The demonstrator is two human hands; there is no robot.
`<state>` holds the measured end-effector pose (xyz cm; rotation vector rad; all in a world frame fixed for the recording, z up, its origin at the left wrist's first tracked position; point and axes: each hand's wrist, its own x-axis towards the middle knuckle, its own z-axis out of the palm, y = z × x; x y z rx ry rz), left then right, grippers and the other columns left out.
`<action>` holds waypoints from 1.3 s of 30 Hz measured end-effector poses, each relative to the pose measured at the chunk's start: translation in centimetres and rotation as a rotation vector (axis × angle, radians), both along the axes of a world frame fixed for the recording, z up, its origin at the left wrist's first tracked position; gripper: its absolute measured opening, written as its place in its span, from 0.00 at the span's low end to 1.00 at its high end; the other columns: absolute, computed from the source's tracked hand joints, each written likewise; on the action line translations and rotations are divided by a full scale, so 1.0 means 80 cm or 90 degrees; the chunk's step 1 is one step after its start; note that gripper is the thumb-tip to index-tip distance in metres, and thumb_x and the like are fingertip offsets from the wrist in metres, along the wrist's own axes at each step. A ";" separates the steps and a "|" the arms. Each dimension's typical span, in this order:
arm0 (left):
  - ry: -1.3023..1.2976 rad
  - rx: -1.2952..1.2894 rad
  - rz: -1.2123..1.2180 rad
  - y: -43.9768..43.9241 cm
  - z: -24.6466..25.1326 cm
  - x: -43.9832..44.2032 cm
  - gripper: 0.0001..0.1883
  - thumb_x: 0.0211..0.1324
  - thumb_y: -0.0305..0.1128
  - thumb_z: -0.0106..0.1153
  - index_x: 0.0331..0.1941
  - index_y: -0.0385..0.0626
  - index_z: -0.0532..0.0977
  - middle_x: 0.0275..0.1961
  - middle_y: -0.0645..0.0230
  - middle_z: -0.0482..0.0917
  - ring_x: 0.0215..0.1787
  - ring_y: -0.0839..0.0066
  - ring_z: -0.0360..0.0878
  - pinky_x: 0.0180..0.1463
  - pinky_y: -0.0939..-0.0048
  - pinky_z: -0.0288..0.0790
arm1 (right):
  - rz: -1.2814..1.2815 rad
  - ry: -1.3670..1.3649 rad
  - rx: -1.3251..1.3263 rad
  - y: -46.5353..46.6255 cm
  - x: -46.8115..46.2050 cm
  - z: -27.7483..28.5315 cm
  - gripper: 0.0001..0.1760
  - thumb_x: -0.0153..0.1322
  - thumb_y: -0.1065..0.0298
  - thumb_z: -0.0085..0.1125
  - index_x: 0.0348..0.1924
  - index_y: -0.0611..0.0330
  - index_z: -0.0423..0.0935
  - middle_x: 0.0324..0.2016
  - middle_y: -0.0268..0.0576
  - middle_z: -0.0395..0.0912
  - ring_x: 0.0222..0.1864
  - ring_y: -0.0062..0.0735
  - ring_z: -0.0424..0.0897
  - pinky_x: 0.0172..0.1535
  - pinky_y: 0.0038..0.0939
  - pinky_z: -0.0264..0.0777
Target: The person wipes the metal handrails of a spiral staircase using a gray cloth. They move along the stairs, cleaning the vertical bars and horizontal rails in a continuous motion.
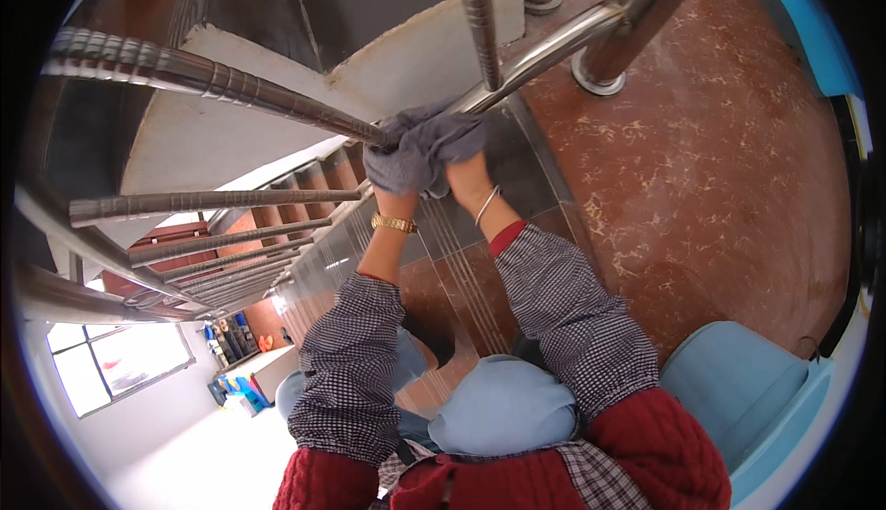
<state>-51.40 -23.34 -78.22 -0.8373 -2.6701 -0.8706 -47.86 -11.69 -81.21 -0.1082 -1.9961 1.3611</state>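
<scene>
A grey cloth is wrapped over the lower rail of a stainless steel stair railing. My left hand, mostly covered by the cloth, grips it where a ridged metal baluster meets the rail. On the other side of the bundle, my right hand has its fingers tucked into the same cloth. The stretch of rail under the fabric is hidden. Another baluster rises just beyond my hands.
Tiled steps descend below me. Thick steel posts stand on the reddish patterned floor. A light-blue plastic bin or basin sits at my right. More balusters run down the left side, with a window beyond.
</scene>
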 end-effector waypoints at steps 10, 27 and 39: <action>0.388 -0.064 0.286 -0.014 0.052 0.047 0.23 0.52 0.40 0.64 0.51 0.43 0.73 0.54 0.56 0.73 0.56 0.56 0.71 0.59 0.58 0.66 | 0.058 0.064 -0.334 -0.008 0.071 0.145 0.20 0.64 0.71 0.64 0.48 0.66 0.73 0.41 0.47 0.79 0.44 0.39 0.79 0.49 0.29 0.70; 0.115 0.020 0.041 0.013 0.018 0.010 0.32 0.65 0.40 0.47 0.69 0.42 0.53 0.71 0.54 0.56 0.72 0.55 0.52 0.73 0.59 0.47 | 0.253 0.030 -0.166 -0.007 -0.024 0.229 0.22 0.69 0.61 0.55 0.53 0.61 0.68 0.40 0.51 0.78 0.42 0.49 0.78 0.46 0.36 0.72; 0.094 0.470 0.007 0.034 0.309 -0.047 0.21 0.67 0.33 0.45 0.60 0.34 0.66 0.64 0.55 0.68 0.67 0.63 0.63 0.67 0.66 0.56 | 0.280 0.504 0.142 -0.001 -0.091 0.479 0.16 0.69 0.69 0.54 0.49 0.63 0.72 0.46 0.50 0.76 0.50 0.40 0.75 0.55 0.34 0.67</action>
